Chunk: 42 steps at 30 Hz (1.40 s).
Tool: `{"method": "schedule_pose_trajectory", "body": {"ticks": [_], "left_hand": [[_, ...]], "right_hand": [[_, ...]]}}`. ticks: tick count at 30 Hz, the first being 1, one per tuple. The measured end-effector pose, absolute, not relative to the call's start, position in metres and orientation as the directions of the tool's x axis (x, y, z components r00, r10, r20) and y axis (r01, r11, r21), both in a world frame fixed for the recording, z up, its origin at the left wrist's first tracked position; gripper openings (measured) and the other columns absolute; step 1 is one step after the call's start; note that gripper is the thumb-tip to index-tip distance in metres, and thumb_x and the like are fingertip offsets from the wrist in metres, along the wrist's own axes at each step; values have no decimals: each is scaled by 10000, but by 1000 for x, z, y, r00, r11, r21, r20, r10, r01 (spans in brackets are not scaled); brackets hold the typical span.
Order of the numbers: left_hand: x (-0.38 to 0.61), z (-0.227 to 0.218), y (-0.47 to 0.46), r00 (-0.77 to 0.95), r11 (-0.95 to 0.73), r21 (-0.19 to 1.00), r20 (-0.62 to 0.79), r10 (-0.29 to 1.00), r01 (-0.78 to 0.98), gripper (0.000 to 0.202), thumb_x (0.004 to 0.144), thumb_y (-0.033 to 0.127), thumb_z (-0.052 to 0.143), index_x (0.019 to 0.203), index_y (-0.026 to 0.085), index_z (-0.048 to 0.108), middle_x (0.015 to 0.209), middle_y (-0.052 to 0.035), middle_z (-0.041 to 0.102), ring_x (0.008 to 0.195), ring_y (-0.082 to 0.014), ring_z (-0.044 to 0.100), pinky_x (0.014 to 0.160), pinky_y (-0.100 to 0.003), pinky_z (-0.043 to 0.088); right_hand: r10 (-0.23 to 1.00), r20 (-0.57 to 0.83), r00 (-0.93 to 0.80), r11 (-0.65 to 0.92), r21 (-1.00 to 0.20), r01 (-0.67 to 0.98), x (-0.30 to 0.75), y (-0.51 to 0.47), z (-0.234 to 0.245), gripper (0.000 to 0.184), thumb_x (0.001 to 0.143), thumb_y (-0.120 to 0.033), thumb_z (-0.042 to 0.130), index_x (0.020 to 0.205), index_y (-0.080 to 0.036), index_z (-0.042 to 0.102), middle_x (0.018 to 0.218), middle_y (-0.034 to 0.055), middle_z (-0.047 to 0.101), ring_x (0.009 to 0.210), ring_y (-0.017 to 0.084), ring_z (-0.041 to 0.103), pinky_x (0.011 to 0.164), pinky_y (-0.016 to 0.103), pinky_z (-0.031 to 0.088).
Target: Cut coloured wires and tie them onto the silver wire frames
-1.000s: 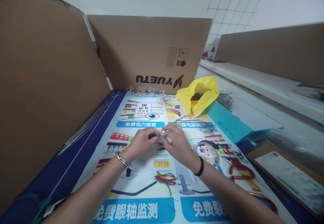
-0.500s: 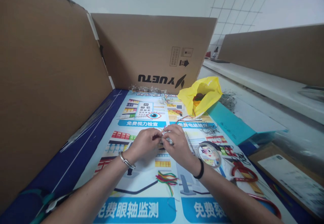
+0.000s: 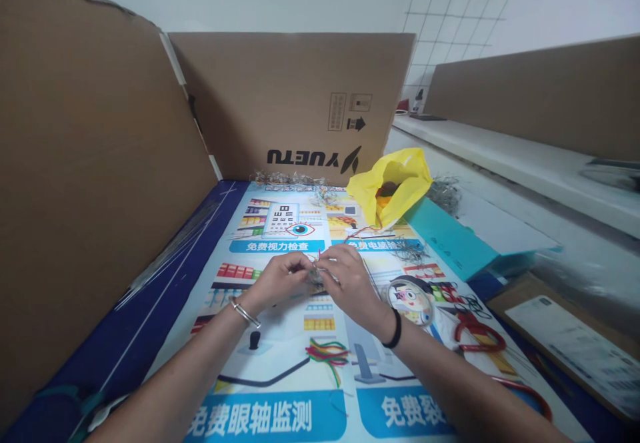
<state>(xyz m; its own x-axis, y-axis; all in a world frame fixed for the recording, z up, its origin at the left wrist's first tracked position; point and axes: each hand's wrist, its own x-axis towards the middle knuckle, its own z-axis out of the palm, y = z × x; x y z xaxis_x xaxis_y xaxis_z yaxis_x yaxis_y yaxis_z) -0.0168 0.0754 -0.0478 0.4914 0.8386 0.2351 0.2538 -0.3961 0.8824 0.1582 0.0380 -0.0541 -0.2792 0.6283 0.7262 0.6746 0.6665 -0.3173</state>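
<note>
My left hand (image 3: 286, 280) and my right hand (image 3: 349, 277) meet fingertip to fingertip over the printed sheet, both closed in a pinch. A thin red cord (image 3: 356, 235) runs from the yellow bag (image 3: 414, 171) to behind my right hand, and a pinkish-red end pokes up by its fingers. Just under the fingertips shows a small silvery tangle (image 3: 317, 281), like fine wire. What my left fingers grip is too small to make out. Nearer to me lies a bunch of red, green and yellow cords (image 3: 327, 353).
Tall cardboard panels (image 3: 260, 96) stand at the left and back. Silvery wire tangles (image 3: 290, 179) lie along the back. At right are a round clear dish (image 3: 410, 301), red-handled scissors (image 3: 480, 336), a turquoise box (image 3: 445, 246) and a labelled brown package (image 3: 575, 343). Teal-handled scissors (image 3: 83, 403) rest at lower left.
The view has shifted slightly. My hands stay together with fingertips pinched; the fingers have moved a little, and less of the silvery tangle shows beside my right hand.
</note>
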Motion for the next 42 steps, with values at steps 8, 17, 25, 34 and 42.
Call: {"method": "schedule_pose_trajectory", "body": {"ticks": [8, 17, 25, 34, 42], "left_hand": [[-17, -50, 76, 510, -399, 886, 238, 827, 234, 81, 721, 125, 534, 694, 161, 602, 705, 13, 614, 684, -113, 545, 683, -230, 421], [-14, -48, 75, 495, -200, 973, 119, 860, 113, 50, 668, 164, 627, 674, 144, 582, 655, 16, 595, 619, -101, 527, 608, -222, 413], [-12, -38, 72, 507, -21, 997, -19, 862, 73, 88, 620, 160, 633, 655, 141, 554, 583, 34, 566, 521, -80, 496, 535, -215, 391], [-12, -36, 70, 501, -1, 998, -34, 865, 68, 60, 623, 138, 590, 654, 149, 540, 559, 47, 531, 501, -71, 472, 519, -202, 370], [-14, -43, 72, 511, -145, 977, 47, 858, 154, 40, 639, 130, 565, 667, 154, 550, 602, 39, 548, 543, -82, 480, 542, -205, 369]], "right_hand": [[615, 725, -310, 685, -296, 666, 157, 38, -54, 137, 844, -120, 507, 849, -200, 617, 915, 67, 613, 944, 219, 507, 844, 429, 438], [597, 751, -281, 697, -313, 646, 154, 38, -54, 143, 798, -80, 499, 789, -201, 574, 864, 63, 616, 916, 213, 525, 831, 423, 445], [579, 759, -296, 715, -299, 632, 155, 39, -57, 140, 791, -77, 505, 815, -202, 562, 884, 64, 618, 927, 215, 532, 837, 431, 445], [546, 768, -335, 752, -273, 600, 155, 39, -58, 160, 775, -65, 504, 802, -209, 568, 889, 53, 624, 938, 208, 540, 846, 435, 445], [618, 727, -300, 719, -367, 590, 159, 37, -51, 123, 833, -113, 502, 822, -212, 574, 836, 44, 628, 868, 193, 549, 796, 388, 450]]}}
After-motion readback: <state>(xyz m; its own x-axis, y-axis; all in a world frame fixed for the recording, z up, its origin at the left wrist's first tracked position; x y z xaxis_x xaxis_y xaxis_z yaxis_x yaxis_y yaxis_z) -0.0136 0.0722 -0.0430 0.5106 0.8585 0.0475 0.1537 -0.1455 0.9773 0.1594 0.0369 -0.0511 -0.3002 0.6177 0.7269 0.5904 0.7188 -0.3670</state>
